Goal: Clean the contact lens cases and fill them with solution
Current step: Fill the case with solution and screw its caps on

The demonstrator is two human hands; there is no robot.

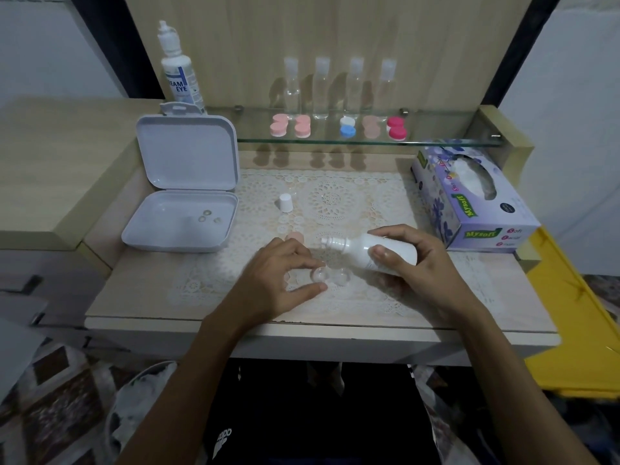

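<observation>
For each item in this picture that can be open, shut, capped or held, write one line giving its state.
White bottle: uncapped, tilted, gripped by right hand.
Bottle cap: off, standing on the mat.
Clear lens case: lids off, steadied by left hand.
White box: lid open.
Shelf cases: capped.
Tissue box: opened.

On the lace-covered wooden desk [235, 313], the open white plastic box [183, 216] lies left, the purple cardboard tissue box [469, 209] right, the clear twin-cup lens case [330, 275] between them, in front of the glass shelf [369, 140].
</observation>
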